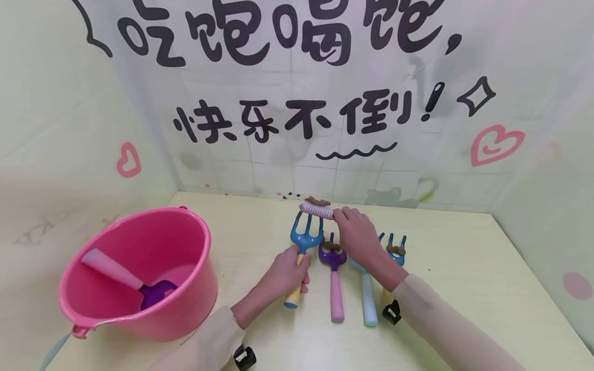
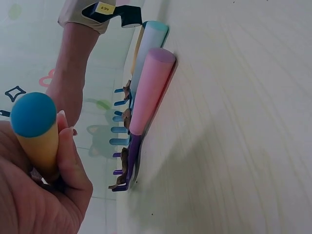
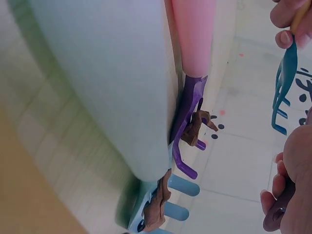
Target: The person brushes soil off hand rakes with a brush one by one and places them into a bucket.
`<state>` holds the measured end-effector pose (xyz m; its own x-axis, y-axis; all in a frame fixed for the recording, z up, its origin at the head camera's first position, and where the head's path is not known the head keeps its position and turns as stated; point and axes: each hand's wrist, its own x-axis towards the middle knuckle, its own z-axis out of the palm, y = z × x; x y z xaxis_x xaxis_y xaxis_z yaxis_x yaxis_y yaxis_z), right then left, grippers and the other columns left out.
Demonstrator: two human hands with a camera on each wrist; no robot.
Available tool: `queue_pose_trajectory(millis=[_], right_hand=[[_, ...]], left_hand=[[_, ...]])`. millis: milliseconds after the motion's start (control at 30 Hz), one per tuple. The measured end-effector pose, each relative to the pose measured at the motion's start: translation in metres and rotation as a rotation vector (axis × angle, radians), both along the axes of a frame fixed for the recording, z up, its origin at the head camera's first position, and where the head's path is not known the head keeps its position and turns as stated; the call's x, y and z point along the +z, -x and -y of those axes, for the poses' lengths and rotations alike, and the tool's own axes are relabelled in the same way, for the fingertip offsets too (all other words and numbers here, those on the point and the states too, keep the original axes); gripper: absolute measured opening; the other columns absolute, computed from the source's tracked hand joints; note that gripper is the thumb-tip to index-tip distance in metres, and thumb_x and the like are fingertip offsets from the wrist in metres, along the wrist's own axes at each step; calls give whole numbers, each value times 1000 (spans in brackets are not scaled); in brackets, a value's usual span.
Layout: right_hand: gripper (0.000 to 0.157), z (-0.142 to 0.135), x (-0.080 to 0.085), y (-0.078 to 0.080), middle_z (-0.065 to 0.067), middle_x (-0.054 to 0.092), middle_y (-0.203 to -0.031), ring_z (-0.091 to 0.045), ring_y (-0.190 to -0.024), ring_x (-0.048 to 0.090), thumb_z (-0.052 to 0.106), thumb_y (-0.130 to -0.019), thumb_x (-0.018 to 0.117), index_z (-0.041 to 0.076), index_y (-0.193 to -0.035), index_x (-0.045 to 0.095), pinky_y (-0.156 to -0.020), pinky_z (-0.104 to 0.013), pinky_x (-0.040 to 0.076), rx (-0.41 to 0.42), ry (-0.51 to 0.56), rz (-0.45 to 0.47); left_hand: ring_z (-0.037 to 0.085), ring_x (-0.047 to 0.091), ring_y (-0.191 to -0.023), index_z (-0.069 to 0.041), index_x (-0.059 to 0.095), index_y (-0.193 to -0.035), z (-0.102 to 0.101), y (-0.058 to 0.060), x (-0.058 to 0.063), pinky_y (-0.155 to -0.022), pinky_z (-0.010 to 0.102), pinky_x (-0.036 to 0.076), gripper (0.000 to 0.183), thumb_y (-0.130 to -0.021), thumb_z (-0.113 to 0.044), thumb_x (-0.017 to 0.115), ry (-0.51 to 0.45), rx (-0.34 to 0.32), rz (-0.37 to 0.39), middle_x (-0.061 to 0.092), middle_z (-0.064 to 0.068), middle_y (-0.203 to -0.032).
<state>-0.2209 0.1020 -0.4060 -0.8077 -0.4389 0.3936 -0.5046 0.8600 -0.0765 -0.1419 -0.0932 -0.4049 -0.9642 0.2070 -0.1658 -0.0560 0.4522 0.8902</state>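
My left hand (image 1: pixel 290 270) grips the yellow handle of a blue garden hand fork (image 1: pixel 306 240), its tines pointing away from me. In my right hand (image 1: pixel 357 234) is a brush (image 1: pixel 317 209) with pale bristles, held over the tips of those tines. A brown clump (image 1: pixel 318 201) shows along the brush's upper edge. Beside the left hand lies a purple hand fork (image 1: pixel 332 259) with a pink handle and brown bits on its tines. A light blue hand fork (image 1: pixel 368 304) lies partly hidden under the right forearm. Farther right is another blue fork (image 1: pixel 398 256), also bearing brown bits.
A pink bucket (image 1: pixel 206 278) stands at the left, holding a purple-headed tool (image 1: pixel 155 294) with a lilac handle. The pale wooden table (image 1: pixel 464 288) meets a printed curtain (image 1: pixel 297 175) at the back and both sides.
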Motion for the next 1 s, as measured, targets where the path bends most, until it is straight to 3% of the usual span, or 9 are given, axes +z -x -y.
queue_pose_trajectory(millis=[367,567,767,1000], right_hand=[[28,-17,6,0,-17,63,-107,-32,-93,61,0,-94,71,-3,-118,57,-83,-45,54,-10,58,-1],[24,-23,1,1,-17,64,-103,-32,-88,61,0,-95,69,-5,-115,57,-78,-45,54,14,114,-23],[16,-26,-2,3,-17,64,-99,-32,-83,61,1,-98,65,-4,-111,58,-74,-46,54,41,134,-64],[18,-26,-1,3,-17,65,-102,-32,-85,62,3,-98,66,-4,-113,58,-76,-45,55,25,118,-26]], left_hand=[[17,63,-47,2,50,-104,2,-6,5,-46,29,52,20,-108,-17,49,-48,27,-3,61,9,-65],[18,64,-49,7,49,-113,7,-13,14,-48,31,54,28,-109,-21,49,-98,47,-11,62,9,-67],[18,63,-50,4,48,-112,14,-17,30,-53,34,56,27,-110,-23,48,-166,69,-3,60,9,-68],[21,63,-52,0,52,-102,36,-23,57,-53,32,56,28,-108,-27,53,-131,50,52,60,11,-69]])
